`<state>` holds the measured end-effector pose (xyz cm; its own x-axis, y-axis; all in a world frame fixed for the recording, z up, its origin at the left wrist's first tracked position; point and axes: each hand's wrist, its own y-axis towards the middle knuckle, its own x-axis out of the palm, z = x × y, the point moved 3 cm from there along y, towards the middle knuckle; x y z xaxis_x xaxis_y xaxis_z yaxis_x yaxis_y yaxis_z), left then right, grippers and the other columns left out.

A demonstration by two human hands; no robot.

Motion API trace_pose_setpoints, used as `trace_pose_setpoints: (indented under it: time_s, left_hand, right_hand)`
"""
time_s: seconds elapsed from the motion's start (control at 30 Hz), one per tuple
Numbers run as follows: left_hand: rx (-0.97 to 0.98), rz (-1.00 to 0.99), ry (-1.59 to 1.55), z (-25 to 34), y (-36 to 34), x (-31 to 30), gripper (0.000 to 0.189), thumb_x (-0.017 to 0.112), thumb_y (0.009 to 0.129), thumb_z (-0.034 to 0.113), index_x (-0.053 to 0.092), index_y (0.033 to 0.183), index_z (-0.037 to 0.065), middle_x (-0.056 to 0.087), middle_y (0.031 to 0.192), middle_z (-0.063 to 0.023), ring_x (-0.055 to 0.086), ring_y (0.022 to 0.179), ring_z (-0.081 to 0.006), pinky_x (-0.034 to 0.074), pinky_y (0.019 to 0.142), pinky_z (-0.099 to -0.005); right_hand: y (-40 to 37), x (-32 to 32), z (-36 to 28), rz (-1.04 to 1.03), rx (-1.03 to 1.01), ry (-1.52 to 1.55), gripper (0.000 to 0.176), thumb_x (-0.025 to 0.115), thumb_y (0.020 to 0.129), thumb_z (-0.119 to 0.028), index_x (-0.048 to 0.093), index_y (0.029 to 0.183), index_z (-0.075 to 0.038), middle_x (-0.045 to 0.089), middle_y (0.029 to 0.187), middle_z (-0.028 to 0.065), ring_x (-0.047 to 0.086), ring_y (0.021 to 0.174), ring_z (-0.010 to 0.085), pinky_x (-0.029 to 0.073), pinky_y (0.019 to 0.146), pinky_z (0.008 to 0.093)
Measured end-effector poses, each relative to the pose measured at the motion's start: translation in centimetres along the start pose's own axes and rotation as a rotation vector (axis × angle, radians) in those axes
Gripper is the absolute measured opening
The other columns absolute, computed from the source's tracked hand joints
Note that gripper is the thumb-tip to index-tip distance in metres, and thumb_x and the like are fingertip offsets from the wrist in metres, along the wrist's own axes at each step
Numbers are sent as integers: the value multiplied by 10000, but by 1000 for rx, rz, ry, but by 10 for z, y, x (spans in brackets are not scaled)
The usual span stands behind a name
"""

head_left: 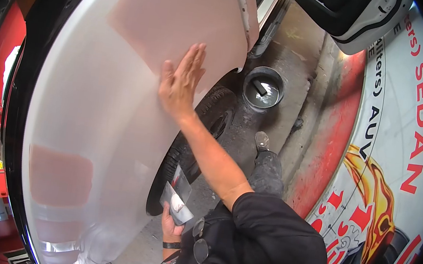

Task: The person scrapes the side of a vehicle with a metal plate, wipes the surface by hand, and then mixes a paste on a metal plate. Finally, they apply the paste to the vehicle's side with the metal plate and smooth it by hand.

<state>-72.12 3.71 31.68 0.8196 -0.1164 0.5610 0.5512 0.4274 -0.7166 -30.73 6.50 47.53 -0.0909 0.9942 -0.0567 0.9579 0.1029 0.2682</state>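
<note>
The right hand (180, 88) lies flat on the white body panel (112, 113), fingers close together, thumb apart, fingertips over the upper pinkish patch (176, 15). The left hand (172, 227) pinches flat grey sheets (179, 212) beside the panel's lower edge, near the wheel (219, 114). A bucket (266, 72) containing liquid and a dark block (258, 87) stands on the floor (299, 53).

Looks like an auto body shop: white car fender (114, 103) with pinkish patches (58, 178), bucket (249, 98) on stained concrete floor (297, 55), banner (405, 163) lettered "SEDAN" and "AUV".
</note>
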Motion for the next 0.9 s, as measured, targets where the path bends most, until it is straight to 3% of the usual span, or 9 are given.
trace_pose_setpoints:
  time_s: [0.2,0.3,0.47,0.6,0.83,0.87,0.9]
  left_hand:
    - [-32,-12,28,0,-3,7,423,607,970,390,585,1236,62,683,1123,-64,662,997,-212,534,898,-397]
    - [-44,18,53,-1,3,14,417,616,964,395,595,1224,70,686,1119,-59,663,998,-209,533,899,-394]
    - [-73,16,13,-4,12,28,390,621,963,380,608,1215,84,690,1116,-50,671,980,-208,543,886,-389]
    - [-96,67,20,-9,25,35,398,601,974,374,595,1243,81,689,1133,-58,674,984,-214,550,882,-397]
    - [-97,79,82,-23,44,100,421,580,984,374,573,1278,73,680,1173,-67,669,1016,-226,547,895,-406]
    - [-87,77,105,-24,48,110,422,582,984,373,572,1281,72,679,1177,-68,668,1020,-227,546,899,-406]
    - [-88,85,102,-25,53,112,424,583,983,372,571,1282,72,677,1182,-68,666,1028,-227,544,902,-404]
  right_hand:
    - [-54,10,-22,8,-232,-25,839,330,1030,-492,-88,1535,32,-104,1597,294,-74,1484,462,35,1154,634]
    - [-58,4,-17,-42,-247,16,803,323,1038,-463,-64,1540,29,-85,1603,288,-56,1490,453,17,1166,611]
    - [48,-16,64,1,165,85,805,322,1034,-470,-31,1533,55,-55,1602,294,-46,1497,428,35,1176,603]
    - [126,-29,136,34,287,105,822,271,1023,-523,6,1530,67,-17,1605,291,-31,1500,420,45,1178,599]
    - [202,-36,261,51,579,173,833,241,1004,-550,89,1511,93,48,1598,296,43,1498,410,76,1164,623]
    - [211,-36,289,83,550,264,793,264,998,-527,209,1489,92,197,1569,296,187,1468,419,171,1167,566]
    - [216,-36,311,96,614,257,774,271,995,-519,248,1477,87,252,1547,292,236,1448,420,210,1158,536]
